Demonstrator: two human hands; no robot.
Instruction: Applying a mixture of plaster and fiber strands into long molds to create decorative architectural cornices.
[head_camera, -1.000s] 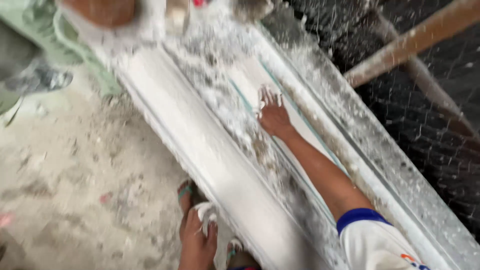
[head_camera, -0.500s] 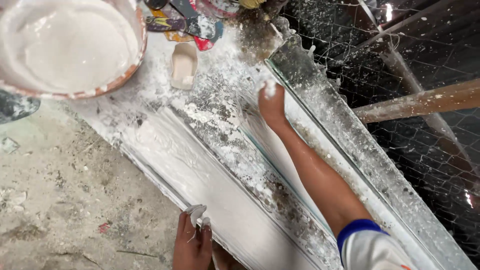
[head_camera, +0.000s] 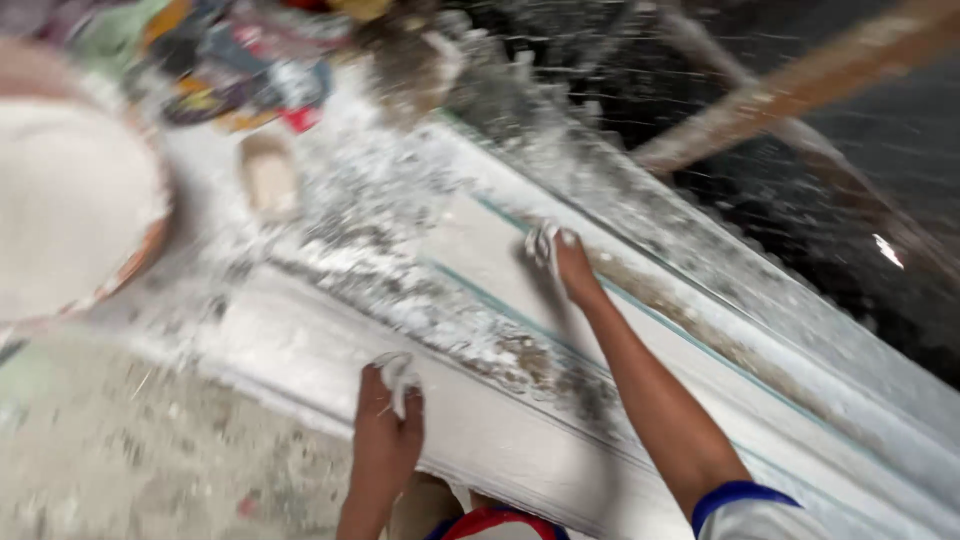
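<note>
Just two hands (head_camera: 388, 432), one mould (head_camera: 480, 440)

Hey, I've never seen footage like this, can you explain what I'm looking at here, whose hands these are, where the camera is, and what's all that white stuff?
This is one picture from a camera worn on a person's head, looking down at their own two bare hands. No machine is involved.

The right hand, at the end of an arm in a white sleeve with a blue cuff, is stretched out onto a long white moulded piece that runs slantwise across the view. Its fingers are smeared with white paste. The left hand is nearer the body, at the near edge of the piece, gripping a small white lump; whether that is paste or cloth is too blurred to tell.

On the left is a large round basin filled with white paste. Beside it lies a small pale tub, with colourful clutter behind. White splatter covers the surface. Wire mesh and a wooden pole are at the right.
</note>
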